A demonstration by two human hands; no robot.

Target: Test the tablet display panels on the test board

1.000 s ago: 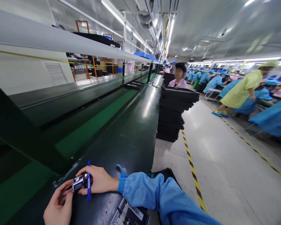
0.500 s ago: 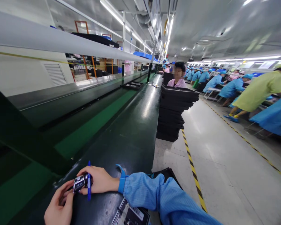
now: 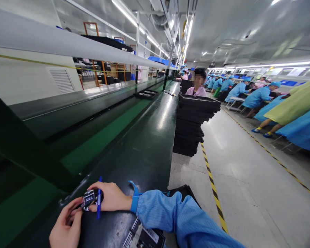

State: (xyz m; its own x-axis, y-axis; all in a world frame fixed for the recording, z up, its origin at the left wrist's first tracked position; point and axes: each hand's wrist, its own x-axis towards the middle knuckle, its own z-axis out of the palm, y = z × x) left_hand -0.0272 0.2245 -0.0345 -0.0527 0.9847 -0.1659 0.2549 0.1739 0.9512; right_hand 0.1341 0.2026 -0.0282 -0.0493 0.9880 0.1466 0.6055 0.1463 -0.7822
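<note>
Tally counter [image 3: 90,199], blue pen [image 3: 99,198] in R hand [image 3: 112,196], fingers curled; L hand [image 3: 65,222] pinching, prob.

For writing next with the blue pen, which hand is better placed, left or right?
Right, I think: the right hand holds the blue pen between its fingers. The left hand has no pen, and its fingers are at the metal hand counter.

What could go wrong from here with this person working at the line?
The blue pen pinched in the right hand could slip and drop onto the conveyor belt. The tall stack of black trays beside the belt might also get bumped and tip into the aisle.
</note>
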